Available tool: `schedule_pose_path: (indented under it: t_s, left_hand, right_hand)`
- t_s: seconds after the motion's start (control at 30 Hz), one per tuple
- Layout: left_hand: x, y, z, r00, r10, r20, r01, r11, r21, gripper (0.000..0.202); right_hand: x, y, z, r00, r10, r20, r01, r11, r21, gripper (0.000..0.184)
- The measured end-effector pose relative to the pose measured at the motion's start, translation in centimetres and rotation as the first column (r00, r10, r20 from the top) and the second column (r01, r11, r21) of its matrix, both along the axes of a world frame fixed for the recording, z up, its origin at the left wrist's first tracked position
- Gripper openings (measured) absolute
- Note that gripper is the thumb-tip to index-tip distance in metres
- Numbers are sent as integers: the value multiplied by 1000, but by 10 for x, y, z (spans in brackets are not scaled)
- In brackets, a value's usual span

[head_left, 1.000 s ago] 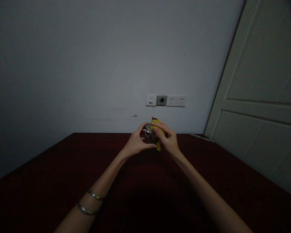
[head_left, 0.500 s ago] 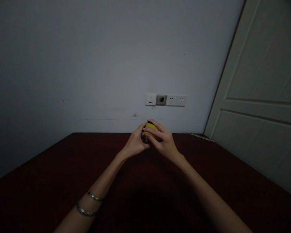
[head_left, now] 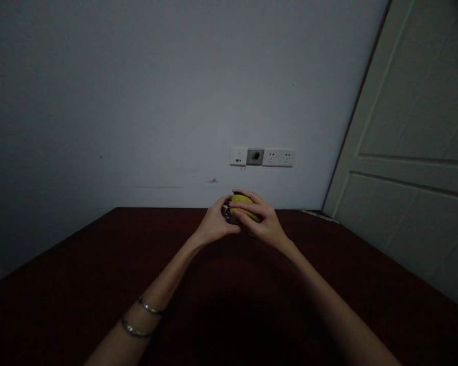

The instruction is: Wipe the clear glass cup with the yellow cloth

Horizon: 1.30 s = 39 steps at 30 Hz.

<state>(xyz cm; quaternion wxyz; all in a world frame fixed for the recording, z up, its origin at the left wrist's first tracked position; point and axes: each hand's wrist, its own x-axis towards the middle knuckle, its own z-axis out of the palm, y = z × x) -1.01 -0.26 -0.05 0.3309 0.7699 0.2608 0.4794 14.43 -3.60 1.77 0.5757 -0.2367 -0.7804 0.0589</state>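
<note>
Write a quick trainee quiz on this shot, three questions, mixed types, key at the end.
1. Short answer: what does each hand hold?
2. True or false: two bracelets circle the left forearm.
3. Fill in: the sockets are mounted on the ____.

Key:
1. The left hand holds a clear, shiny object; the right hand holds a yellow object.
2. True.
3. Wall.
</note>
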Motion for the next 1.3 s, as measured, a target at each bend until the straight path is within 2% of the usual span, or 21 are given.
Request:
schedule_pose_path:
  t_s: [0.17,0.27,0.43,0.5,0.57,0.7,0.87,0.93,1.07,1.17,1.23,1.3]
  left_hand:
    - [1,-8,7,999,-42,4,42,999,25,71]
    - [3,-10,9,996,-90,0,90,996,-25,67]
    - [2,-7,9,1000,-27,2,27,999,-34,48]
    - [3,-6,8,1000,-11,14,12,999,-49,42]
    - [5,-6,8,999,-19,31,21,999,-48,46]
    - [6,-5,6,1000,2,-8,-2,1000,-8,57]
    - [-1,0,5,978,171,-121,-166,985,48,47]
    - [-2,1,5,972,191,-136,-185,981,57,48]
    - [1,-2,7,990,113,-89,-109,993,44,55]
    - [3,-4,8,999,-28,-36,26,998,-52,59]
    - [4,-6,9,996,-91,9,92,988,-125,59]
    - [3,-7,10,992,-111,62,120,978,-170,56]
  right_hand:
    - [-1,10,-1,962,-26,-272,-32,978,-207,21]
    - [-2,11,-1,944,-43,-328,-48,964,-263,21]
    - [-3,-4,2,998,-7,-67,3,999,-53,18]
    - [-4,-6,3,1000,-25,-13,25,1000,-10,19]
    - [-4,-5,3,996,-68,-52,67,998,-22,19]
    - [-3,0,3,981,-133,-145,115,985,-125,20]
    - [-5,-8,4,991,-53,127,54,999,-5,22]
    - [-5,-8,4,990,-43,135,43,999,4,22]
    - [-1,6,0,990,-103,-96,94,990,-101,19]
    - [5,15,-3,971,-71,-228,28,982,-185,20]
    - [7,14,-2,974,-16,-227,-27,982,-189,20]
    - [7,7,1,987,45,-152,-69,985,-159,19]
